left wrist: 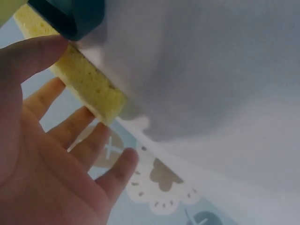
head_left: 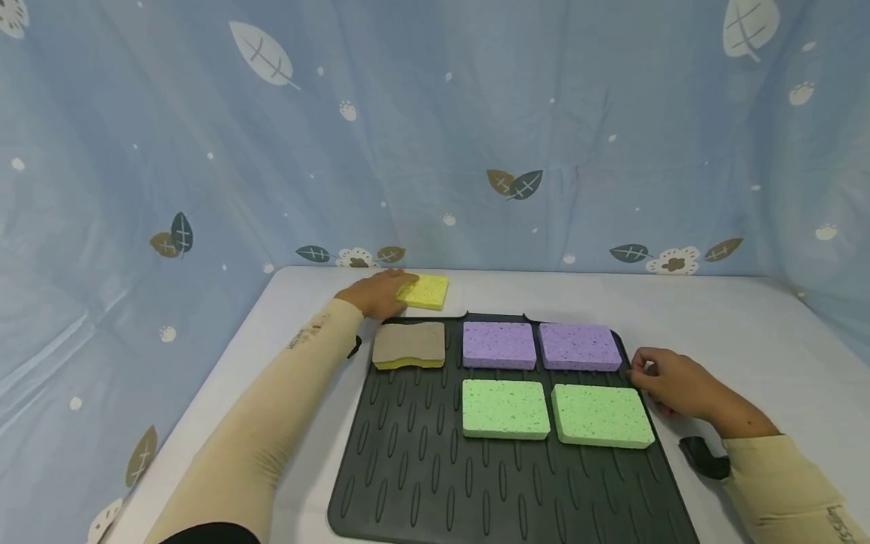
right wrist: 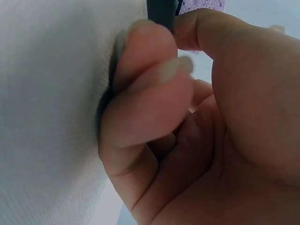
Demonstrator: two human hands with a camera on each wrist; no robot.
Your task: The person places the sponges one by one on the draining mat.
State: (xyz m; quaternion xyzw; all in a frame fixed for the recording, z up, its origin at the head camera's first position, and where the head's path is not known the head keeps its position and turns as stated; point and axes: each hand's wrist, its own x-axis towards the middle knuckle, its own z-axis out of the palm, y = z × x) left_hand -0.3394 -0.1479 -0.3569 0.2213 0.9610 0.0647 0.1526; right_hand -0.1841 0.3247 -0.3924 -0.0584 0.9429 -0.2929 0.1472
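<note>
At the back of the table my left hand (head_left: 382, 294) holds a yellow sponge (head_left: 426, 292) by its left end. In the left wrist view the thumb is on one side of that sponge (left wrist: 86, 84) and the fingertips are on the other. My right hand (head_left: 680, 384) is at the right edge of a dark grey ridged mat (head_left: 408, 483), its thumb and index finger pinching the rim, while the other fingers curl in. The right wrist view shows the mat's rim (right wrist: 161, 13) between thumb and index finger.
On the mat's back row lie a beige-topped yellow sponge (head_left: 408, 344) and two purple sponges (head_left: 499, 345). Two green sponges (head_left: 506, 409) sit in front of the purple ones. A blue patterned curtain (head_left: 435, 136) hangs behind the white table (head_left: 734, 317).
</note>
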